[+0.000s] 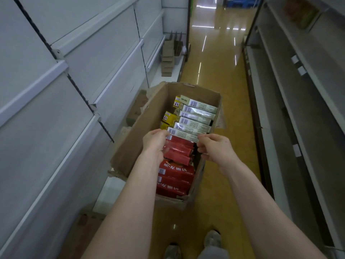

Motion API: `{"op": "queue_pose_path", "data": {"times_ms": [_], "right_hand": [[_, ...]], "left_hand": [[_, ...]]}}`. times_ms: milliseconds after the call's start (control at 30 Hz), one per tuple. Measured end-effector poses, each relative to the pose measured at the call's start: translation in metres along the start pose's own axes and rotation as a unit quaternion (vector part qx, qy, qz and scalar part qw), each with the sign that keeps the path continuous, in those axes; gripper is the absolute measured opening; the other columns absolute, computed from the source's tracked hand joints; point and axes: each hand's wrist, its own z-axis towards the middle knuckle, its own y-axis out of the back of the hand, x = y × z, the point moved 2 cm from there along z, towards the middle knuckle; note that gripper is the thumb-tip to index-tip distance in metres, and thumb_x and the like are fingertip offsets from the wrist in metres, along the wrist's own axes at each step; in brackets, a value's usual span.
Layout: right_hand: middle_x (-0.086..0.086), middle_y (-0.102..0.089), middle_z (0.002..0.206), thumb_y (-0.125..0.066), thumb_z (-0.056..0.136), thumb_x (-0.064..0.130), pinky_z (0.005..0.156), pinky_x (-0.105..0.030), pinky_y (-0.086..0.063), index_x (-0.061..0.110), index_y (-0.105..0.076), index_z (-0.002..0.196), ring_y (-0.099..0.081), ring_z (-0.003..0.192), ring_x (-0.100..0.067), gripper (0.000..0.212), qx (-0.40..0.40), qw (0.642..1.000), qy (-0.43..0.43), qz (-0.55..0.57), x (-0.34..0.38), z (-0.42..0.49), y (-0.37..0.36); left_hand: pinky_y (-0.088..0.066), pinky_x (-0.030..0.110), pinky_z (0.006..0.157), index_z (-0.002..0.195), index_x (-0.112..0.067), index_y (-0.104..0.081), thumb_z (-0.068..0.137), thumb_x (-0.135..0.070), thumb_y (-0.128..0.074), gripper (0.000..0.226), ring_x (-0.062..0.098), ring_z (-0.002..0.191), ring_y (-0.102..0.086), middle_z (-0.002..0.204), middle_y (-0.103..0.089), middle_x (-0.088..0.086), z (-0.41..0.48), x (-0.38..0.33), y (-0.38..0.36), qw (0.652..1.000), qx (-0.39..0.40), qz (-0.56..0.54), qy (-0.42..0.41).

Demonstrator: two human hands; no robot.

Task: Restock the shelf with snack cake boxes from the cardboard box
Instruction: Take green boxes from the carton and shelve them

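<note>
An open cardboard box point(138, 126) stands on the aisle floor against the left shelving. Inside it, several pale snack cake boxes point(197, 116) with barcodes stand in a row at the far end, and several red snack cake boxes point(175, 172) lie at the near end. My left hand point(155, 143) and my right hand point(214, 148) reach into the box and pinch the two ends of the nearest pale box point(183, 136), left end and right end. Both forearms stretch down from the bottom of the view.
White shelving point(74, 75) with bare boards runs along the left; grey shelving point(298, 109) runs along the right. Flattened cardboard point(168, 58) stands on the left bottom shelf farther down. The yellow aisle floor point(220, 62) stretches ahead. My shoes point(211, 240) show at the bottom.
</note>
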Motion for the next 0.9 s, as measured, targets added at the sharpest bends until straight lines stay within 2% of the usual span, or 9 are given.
{"op": "queue_pose_path", "data": {"times_ms": [100, 167, 300, 467, 567, 667, 733, 833, 900], "right_hand": [[-0.001, -0.058, 0.079, -0.053, 0.098, 0.015, 0.066, -0.024, -0.047, 0.013, -0.064, 0.095, -0.054, 0.074, -0.013, 0.012, -0.002, 1.000, -0.010, 0.000, 0.001, 0.017, 0.001], [-0.002, -0.059, 0.081, -0.053, 0.098, 0.015, 0.066, -0.024, -0.048, 0.011, -0.064, 0.099, -0.055, 0.073, -0.013, 0.012, 0.006, 1.000, -0.015, -0.007, 0.004, 0.031, 0.002], [-0.001, -0.061, 0.082, -0.055, 0.097, 0.017, 0.063, -0.022, -0.049, 0.010, -0.065, 0.101, -0.057, 0.073, -0.012, 0.013, 0.021, 1.000, -0.020, -0.008, 0.015, 0.064, 0.007], [-0.003, -0.060, 0.081, -0.054, 0.096, 0.015, 0.078, -0.033, -0.051, 0.015, -0.065, 0.088, -0.057, 0.079, -0.017, 0.013, 0.037, 0.999, -0.013, -0.029, 0.031, 0.117, 0.019], [-0.003, -0.061, 0.084, -0.053, 0.095, 0.014, 0.071, -0.030, -0.050, 0.012, -0.065, 0.100, -0.057, 0.078, -0.017, 0.014, 0.036, 0.998, -0.004, -0.059, 0.038, 0.149, 0.027], [-0.004, -0.062, 0.099, -0.054, 0.094, 0.015, 0.086, -0.037, -0.053, 0.013, -0.063, 0.112, -0.059, 0.092, -0.019, 0.021, 0.033, 0.993, 0.004, -0.113, 0.039, 0.180, 0.031], [-0.004, -0.060, 0.108, -0.056, 0.093, 0.017, 0.091, -0.039, -0.051, 0.014, -0.059, 0.122, -0.059, 0.097, -0.020, 0.029, 0.036, 0.988, 0.007, -0.150, 0.039, 0.192, 0.031], [0.003, -0.057, 0.096, -0.056, 0.094, 0.019, 0.080, -0.035, -0.051, 0.014, -0.053, 0.131, -0.056, 0.074, -0.012, 0.037, 0.040, 0.983, 0.007, -0.182, 0.041, 0.216, 0.026], [0.005, -0.055, 0.093, -0.056, 0.094, 0.021, 0.079, -0.036, -0.051, 0.014, -0.050, 0.134, -0.056, 0.072, -0.012, 0.041, 0.036, 0.982, -0.002, -0.184, 0.041, 0.230, 0.021]], "left_hand": [[-0.047, 0.026, 0.058, 0.108, -0.010, -0.062, 0.089, -0.005, -0.057, 0.020, 0.015, 0.069, -0.057, 0.075, -0.061, 0.004, 0.010, -0.004, -0.010, 1.000, 0.006, -0.002, 0.007], [-0.048, 0.029, 0.063, 0.108, -0.010, -0.061, 0.089, -0.005, -0.058, 0.019, 0.015, 0.072, -0.056, 0.077, -0.060, 0.004, 0.018, -0.010, -0.019, 1.000, 0.000, -0.003, 0.006], [-0.046, 0.030, 0.064, 0.087, -0.013, -0.059, 0.090, -0.004, -0.057, 0.010, 0.014, 0.064, -0.052, 0.072, -0.054, 0.004, 0.032, -0.028, -0.041, 1.000, -0.018, 0.002, 0.004], [-0.050, 0.032, 0.066, 0.095, -0.012, -0.062, 0.089, -0.006, -0.060, 0.008, 0.015, 0.074, -0.054, 0.080, -0.055, 0.004, 0.063, -0.042, -0.068, 0.999, -0.045, 0.001, 0.018], [-0.048, 0.031, 0.063, 0.090, -0.012, -0.060, 0.090, -0.007, -0.061, 0.005, 0.014, 0.071, -0.053, 0.081, -0.054, 0.004, 0.080, -0.046, -0.085, 0.999, -0.037, 0.000, 0.039], [-0.050, 0.030, 0.063, 0.100, -0.011, -0.060, 0.090, -0.011, -0.063, 0.010, 0.013, 0.074, -0.053, 0.089, -0.055, 0.005, 0.102, -0.048, -0.099, 0.998, -0.026, 0.008, 0.055], [-0.051, 0.031, 0.064, 0.092, -0.011, -0.059, 0.090, -0.012, -0.063, 0.005, 0.014, 0.075, -0.053, 0.088, -0.054, 0.006, 0.111, -0.050, -0.104, 0.998, -0.025, 0.014, 0.063], [-0.051, 0.031, 0.064, 0.086, -0.011, -0.057, 0.090, -0.012, -0.063, 0.007, 0.015, 0.072, -0.053, 0.081, -0.054, 0.005, 0.132, -0.055, -0.114, 0.997, -0.021, 0.034, 0.073], [-0.050, 0.032, 0.067, 0.082, -0.013, -0.056, 0.090, -0.015, -0.064, 0.011, 0.013, 0.070, -0.053, 0.078, -0.055, 0.004, 0.146, -0.058, -0.122, 0.996, -0.003, 0.054, 0.077]]}}
